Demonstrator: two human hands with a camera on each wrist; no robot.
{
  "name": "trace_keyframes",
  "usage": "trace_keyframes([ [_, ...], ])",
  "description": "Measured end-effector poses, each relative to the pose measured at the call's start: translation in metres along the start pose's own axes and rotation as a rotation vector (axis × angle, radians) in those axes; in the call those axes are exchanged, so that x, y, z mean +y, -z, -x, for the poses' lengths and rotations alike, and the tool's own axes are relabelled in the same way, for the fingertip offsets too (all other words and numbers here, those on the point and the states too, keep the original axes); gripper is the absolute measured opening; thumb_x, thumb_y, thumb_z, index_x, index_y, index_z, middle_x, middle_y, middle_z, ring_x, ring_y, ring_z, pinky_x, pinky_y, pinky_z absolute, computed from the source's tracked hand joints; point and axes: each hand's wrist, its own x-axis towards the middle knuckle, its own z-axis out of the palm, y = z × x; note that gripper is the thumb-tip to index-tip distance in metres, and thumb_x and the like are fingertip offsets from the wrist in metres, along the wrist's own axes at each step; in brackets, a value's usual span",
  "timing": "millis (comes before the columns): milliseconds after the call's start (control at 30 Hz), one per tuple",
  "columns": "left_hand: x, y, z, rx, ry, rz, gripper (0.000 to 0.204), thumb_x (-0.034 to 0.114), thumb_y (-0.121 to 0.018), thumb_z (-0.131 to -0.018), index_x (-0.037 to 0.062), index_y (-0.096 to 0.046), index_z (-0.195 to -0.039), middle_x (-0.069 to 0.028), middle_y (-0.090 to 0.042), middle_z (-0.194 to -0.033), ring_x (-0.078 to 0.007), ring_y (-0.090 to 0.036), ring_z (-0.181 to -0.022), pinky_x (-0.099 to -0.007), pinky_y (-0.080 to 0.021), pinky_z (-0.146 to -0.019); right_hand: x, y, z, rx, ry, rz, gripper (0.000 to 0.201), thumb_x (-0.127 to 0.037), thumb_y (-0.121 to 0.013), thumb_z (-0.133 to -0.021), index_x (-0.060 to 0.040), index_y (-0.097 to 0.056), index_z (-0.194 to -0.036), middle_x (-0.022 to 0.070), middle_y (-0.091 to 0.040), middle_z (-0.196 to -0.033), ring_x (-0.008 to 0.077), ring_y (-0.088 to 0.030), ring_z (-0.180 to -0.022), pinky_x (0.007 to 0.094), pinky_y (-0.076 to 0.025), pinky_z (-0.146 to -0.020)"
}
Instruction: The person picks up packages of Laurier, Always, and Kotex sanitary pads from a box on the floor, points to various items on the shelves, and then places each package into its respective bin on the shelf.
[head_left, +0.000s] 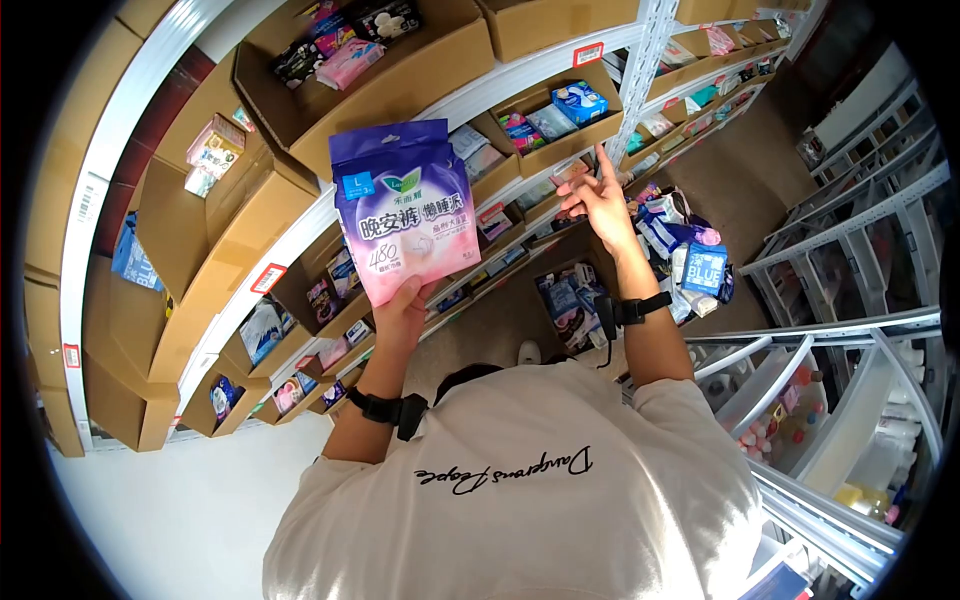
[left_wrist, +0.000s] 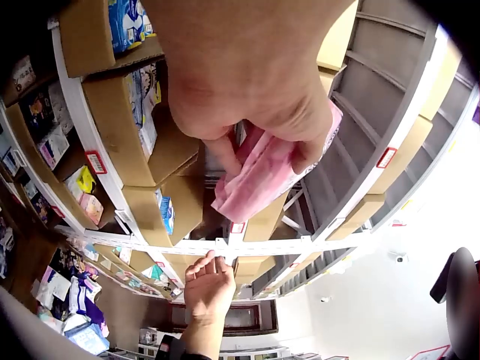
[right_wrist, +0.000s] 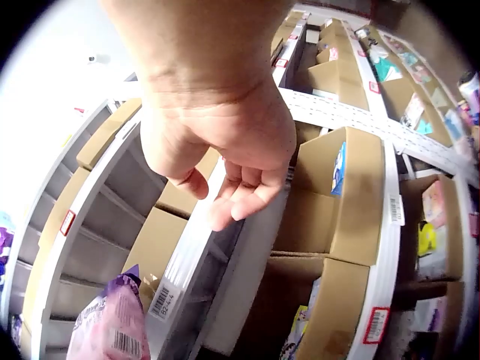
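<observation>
A purple and pink package (head_left: pixel 410 215) is held upright by its bottom edge in the left hand (head_left: pixel 400 312), thumb on its front face. In the left wrist view the left hand (left_wrist: pixel 251 82) grips the pink end of the package (left_wrist: pixel 259 176). The right hand (head_left: pixel 602 205) is raised beside the shelves, holding nothing, its index finger extended and the others loosely bent. The right wrist view shows the right hand (right_wrist: pixel 221 142) with relaxed fingers, in front of the shelf, with the package (right_wrist: pixel 112 322) at lower left, apart from it.
Shelves with cardboard boxes (head_left: pixel 400 85) of packages curve across the left and top. A pile of packages (head_left: pixel 690 255) and a filled box (head_left: pixel 572 305) stand on the floor at right. White racks (head_left: pixel 800 350) with bottles line the right side. A shoe (head_left: pixel 529 352) shows below.
</observation>
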Motion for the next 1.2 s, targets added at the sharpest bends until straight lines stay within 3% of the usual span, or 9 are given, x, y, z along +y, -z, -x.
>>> trace_keyframes([
  [300, 0.005, 0.021, 0.022, 0.041, -0.063, 0.006, 0.054, -0.001, -0.059, -0.088, 0.0056, -0.041, -0.138, -0.0116, -0.053, -0.136, -0.0273, -0.055, -0.124, -0.0436, -0.05, -0.103, -0.001, -0.045, 0.008, -0.119, -0.02, 0.023, 0.081, -0.001, -0.05, -0.092, -0.0163, -0.004, -0.157, 0.0138, -0.067, -0.095, 0.0146, -0.065, -0.071, 0.0252, -0.052, -0.064],
  [400, 0.006, 0.031, 0.032, 0.07, -0.059, 0.005, 0.052, -0.001, -0.059, -0.088, 0.0052, -0.043, -0.137, -0.0118, -0.054, -0.135, -0.0274, -0.055, -0.123, -0.0435, -0.05, -0.102, 0.004, -0.058, 0.012, -0.182, -0.01, 0.012, 0.083, 0.001, -0.048, -0.09, -0.0132, -0.001, -0.157, 0.0117, -0.069, -0.092, 0.0139, -0.065, -0.069, 0.0246, -0.051, -0.062],
  [600, 0.015, 0.056, 0.058, 0.02, -0.057, 0.086, 0.058, -0.003, -0.058, -0.087, 0.0051, -0.039, -0.14, -0.012, -0.051, -0.137, -0.0293, -0.054, -0.125, -0.0464, -0.05, -0.101, 0.019, -0.085, 0.021, -0.21, -0.054, 0.022, 0.083, -0.001, -0.05, -0.091, -0.015, -0.002, -0.157, 0.0121, -0.069, -0.094, 0.0145, -0.065, -0.071, 0.0252, -0.051, -0.063],
  [700, 0.024, 0.064, 0.071, -0.012, -0.125, 0.092, 0.062, 0.008, -0.063, -0.088, 0.0058, -0.036, -0.143, -0.0128, -0.05, -0.138, -0.0311, -0.053, -0.125, -0.0473, -0.05, -0.1, 0.023, -0.098, 0.023, -0.223, -0.069, 0.035, 0.082, -0.003, -0.051, -0.092, -0.0167, -0.002, -0.157, 0.0124, -0.069, -0.095, 0.015, -0.065, -0.071, 0.0254, -0.051, -0.064],
  [767, 0.028, 0.081, 0.08, -0.046, -0.127, 0.046, 0.07, 0.034, -0.064, -0.09, 0.0079, -0.031, -0.146, -0.012, -0.046, -0.144, -0.031, -0.049, -0.13, -0.0496, -0.046, -0.104, 0.028, -0.105, 0.024, -0.228, -0.063, 0.036, 0.082, -0.003, -0.051, -0.093, -0.0163, -0.003, -0.157, 0.012, -0.069, -0.094, 0.0149, -0.065, -0.069, 0.0249, -0.051, -0.063],
  [800, 0.03, 0.081, 0.085, -0.047, -0.138, 0.039, 0.07, 0.034, -0.064, -0.09, 0.0079, -0.031, -0.146, -0.012, -0.046, -0.144, -0.031, -0.049, -0.13, -0.0496, -0.046, -0.104, 0.032, -0.104, 0.025, -0.236, -0.054, 0.032, 0.082, -0.003, -0.051, -0.093, -0.0163, -0.003, -0.157, 0.012, -0.069, -0.094, 0.0149, -0.065, -0.069, 0.0249, -0.051, -0.063],
  [967, 0.057, 0.088, 0.103, -0.038, -0.193, 0.134, 0.086, 0.063, -0.058, -0.086, 0.0114, -0.029, -0.149, -0.0102, -0.041, -0.148, -0.032, -0.046, -0.132, -0.0517, -0.046, -0.102, 0.037, -0.121, 0.026, -0.198, -0.099, 0.024, 0.082, -0.004, -0.053, -0.092, -0.0148, -0.004, -0.157, 0.0119, -0.069, -0.094, 0.0144, -0.065, -0.069, 0.0248, -0.051, -0.062],
  [1100, 0.074, 0.082, 0.114, -0.056, -0.208, 0.179, 0.082, 0.057, -0.056, -0.088, 0.0117, -0.028, -0.149, -0.0108, -0.041, -0.148, -0.0318, -0.046, -0.131, -0.052, -0.046, -0.102, 0.037, -0.133, 0.029, -0.195, -0.106, 0.032, 0.082, -0.003, -0.051, -0.091, -0.012, -0.001, -0.156, 0.0118, -0.069, -0.095, 0.014, -0.065, -0.069, 0.0243, -0.052, -0.061],
  [1200, 0.081, 0.098, 0.124, 0.038, -0.153, 0.156, 0.077, 0.043, -0.057, -0.087, 0.0107, -0.027, -0.149, -0.0113, -0.041, -0.147, -0.032, -0.045, -0.132, -0.0525, -0.044, -0.103, 0.04, -0.145, 0.032, -0.213, -0.116, 0.042, 0.082, 0.0, -0.049, -0.092, -0.0107, 0.001, -0.156, 0.0119, -0.069, -0.096, 0.0139, -0.066, -0.07, 0.0237, -0.052, -0.061],
])
